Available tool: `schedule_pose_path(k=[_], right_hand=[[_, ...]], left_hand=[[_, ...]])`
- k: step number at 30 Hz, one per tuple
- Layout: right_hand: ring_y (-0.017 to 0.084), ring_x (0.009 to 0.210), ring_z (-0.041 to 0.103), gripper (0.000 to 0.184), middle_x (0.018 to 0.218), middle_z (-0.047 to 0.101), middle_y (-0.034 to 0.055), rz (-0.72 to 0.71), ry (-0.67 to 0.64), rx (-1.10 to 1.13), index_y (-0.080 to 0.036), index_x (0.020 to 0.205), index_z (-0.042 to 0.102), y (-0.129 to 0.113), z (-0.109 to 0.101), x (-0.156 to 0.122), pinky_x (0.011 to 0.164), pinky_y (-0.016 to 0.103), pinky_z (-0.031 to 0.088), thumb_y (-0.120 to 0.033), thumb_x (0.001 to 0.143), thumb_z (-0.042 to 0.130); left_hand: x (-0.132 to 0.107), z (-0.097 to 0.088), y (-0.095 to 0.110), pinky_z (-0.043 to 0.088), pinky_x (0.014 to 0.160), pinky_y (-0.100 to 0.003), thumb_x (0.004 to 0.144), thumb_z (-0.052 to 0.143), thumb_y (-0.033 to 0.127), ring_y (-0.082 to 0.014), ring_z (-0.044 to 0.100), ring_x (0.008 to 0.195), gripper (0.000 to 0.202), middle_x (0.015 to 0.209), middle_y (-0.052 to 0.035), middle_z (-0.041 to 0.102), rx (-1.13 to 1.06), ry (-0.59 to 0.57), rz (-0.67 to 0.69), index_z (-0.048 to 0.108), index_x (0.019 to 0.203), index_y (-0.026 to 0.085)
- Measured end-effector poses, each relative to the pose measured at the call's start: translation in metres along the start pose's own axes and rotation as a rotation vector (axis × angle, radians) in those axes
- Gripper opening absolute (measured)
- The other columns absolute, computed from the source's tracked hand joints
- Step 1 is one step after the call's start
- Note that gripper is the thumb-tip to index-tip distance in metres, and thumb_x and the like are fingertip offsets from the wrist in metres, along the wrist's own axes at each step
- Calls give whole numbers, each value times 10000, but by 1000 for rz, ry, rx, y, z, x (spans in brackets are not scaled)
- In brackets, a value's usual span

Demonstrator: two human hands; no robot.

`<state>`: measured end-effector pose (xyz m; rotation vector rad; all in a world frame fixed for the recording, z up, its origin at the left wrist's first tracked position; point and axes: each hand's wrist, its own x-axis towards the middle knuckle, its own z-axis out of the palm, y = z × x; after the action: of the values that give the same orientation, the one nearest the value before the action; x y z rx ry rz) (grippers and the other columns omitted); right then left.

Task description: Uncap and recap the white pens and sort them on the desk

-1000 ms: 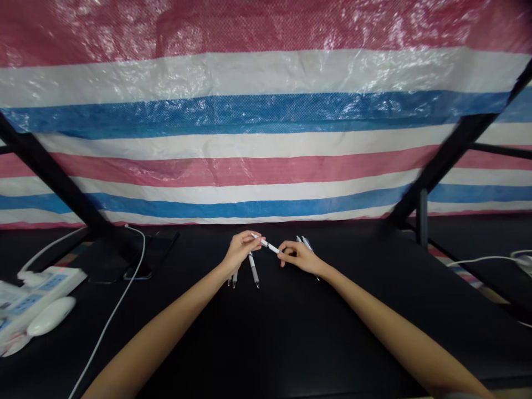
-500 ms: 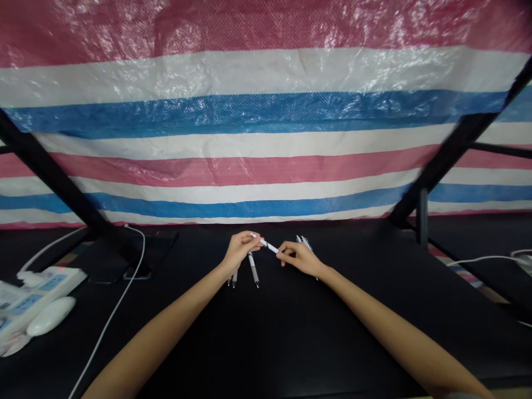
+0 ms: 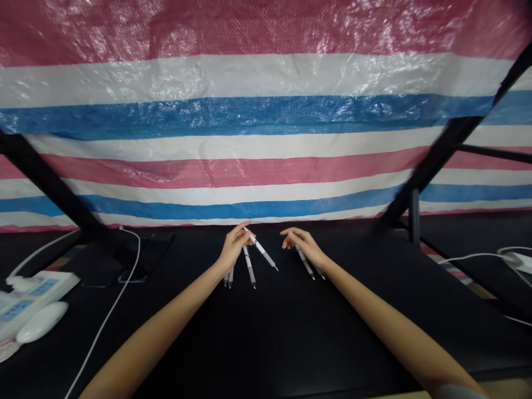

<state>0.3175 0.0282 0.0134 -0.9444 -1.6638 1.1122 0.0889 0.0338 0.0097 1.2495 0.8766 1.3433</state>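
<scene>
A white pen with a grey grip [image 3: 264,253] is pinched at its upper end by my left hand [image 3: 234,247]. It slants down to the right, tip outward. Close beside it, another white-and-grey pen [image 3: 250,268] lies on the black table. More pens [image 3: 230,279] stick out from under my left wrist, their upper parts hidden. My right hand [image 3: 306,245] is a short way to the right, fingers loosely bent and apart, with no pen between them. Under it lie pens [image 3: 306,262], partly covered by the palm and wrist.
A white power strip [image 3: 39,293] and a white computer mouse [image 3: 42,322] are at the left. A white cable [image 3: 110,316] runs along the table [image 3: 266,343]. Dark flat devices lie by the left black frame leg [image 3: 62,188]. Striped plastic sheeting [image 3: 257,149] hangs behind.
My right hand has let go of the pen and moved right, over the other pens. The pen in my left hand now points further downward, its grip and tip in sight.
</scene>
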Motion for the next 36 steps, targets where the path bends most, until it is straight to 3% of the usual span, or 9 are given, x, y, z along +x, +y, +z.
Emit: schedule_pose_path(k=[7, 11, 16, 19, 36], right_hand=[[135, 516, 480, 399, 541, 523, -8, 31, 402, 88, -190, 810, 581, 19, -32, 9, 547, 272, 390, -579, 751, 517], [123, 463, 432, 398, 497, 482, -22, 70, 504, 89, -193, 762, 568, 33, -39, 10, 490, 267, 346, -587, 721, 534], [113, 442, 424, 352, 466, 485, -34, 74, 497, 159, -188, 739, 591, 37, -40, 11, 482, 269, 328, -538, 703, 586], [105, 439, 425, 346, 465, 490, -36, 75, 501, 179, -182, 734, 593, 37, -39, 11, 474, 261, 326, -526, 695, 602], [119, 455, 429, 386, 490, 471, -23, 82, 482, 87, -185, 752, 576, 36, -39, 11, 468, 263, 335, -569, 723, 542]], left_hand=[[9, -11, 10, 403, 646, -248, 737, 632, 281, -110, 509, 610, 330, 675, -1, 599, 27, 54, 80, 663, 1043, 162], [8, -11, 13, 392, 624, -246, 739, 627, 287, -114, 505, 611, 267, 667, -9, 583, -9, 36, 55, 675, 960, 146], [4, -11, 5, 377, 588, -216, 722, 637, 253, -98, 519, 598, 295, 631, 30, 572, -112, 12, -18, 552, 999, 198], [3, -10, 2, 367, 576, -208, 706, 645, 260, -89, 513, 580, 248, 623, 37, 570, -115, -4, -33, 507, 903, 199], [2, -12, 3, 378, 566, -232, 675, 682, 289, -104, 537, 558, 241, 606, 17, 594, -71, -52, -34, 474, 727, 180]])
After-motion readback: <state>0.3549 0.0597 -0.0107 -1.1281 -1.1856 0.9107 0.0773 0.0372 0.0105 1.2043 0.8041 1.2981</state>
